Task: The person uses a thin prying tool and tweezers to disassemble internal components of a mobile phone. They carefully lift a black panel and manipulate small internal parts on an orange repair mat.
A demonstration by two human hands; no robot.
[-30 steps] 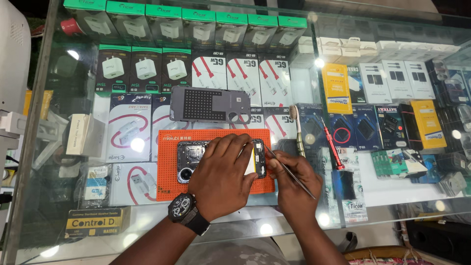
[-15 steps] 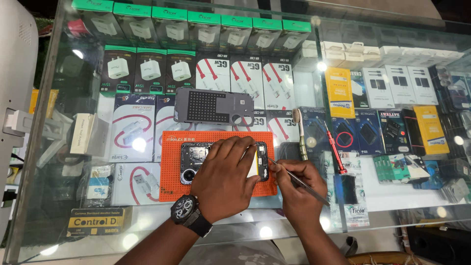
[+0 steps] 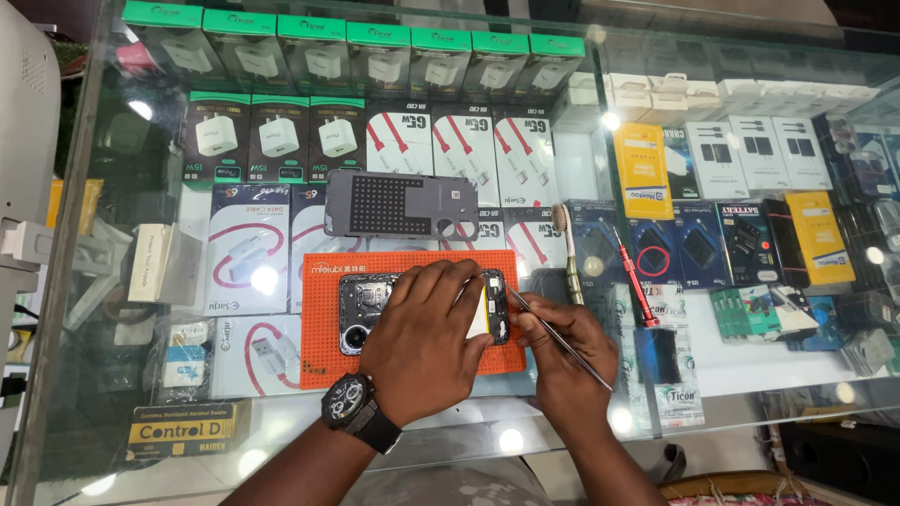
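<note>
An opened phone (image 3: 367, 305) with its back off lies on an orange work mat (image 3: 323, 364) on a glass counter. My left hand (image 3: 427, 342), with a black wristwatch, presses down on the phone's middle and covers most of it. My right hand (image 3: 561, 361) holds thin metal tweezers (image 3: 559, 338), their tip touching the phone's right end. The phone's grey back cover (image 3: 398, 204) lies just beyond the mat.
A brush (image 3: 566, 255) and a red screwdriver (image 3: 636, 273) lie right of the mat. Under the glass sit rows of boxed chargers and cables (image 3: 431, 141). A white object (image 3: 23, 141) stands at the left edge.
Both hands stayed on the phone; the tweezers shifted only slightly at its right end. The view moved a little.
</note>
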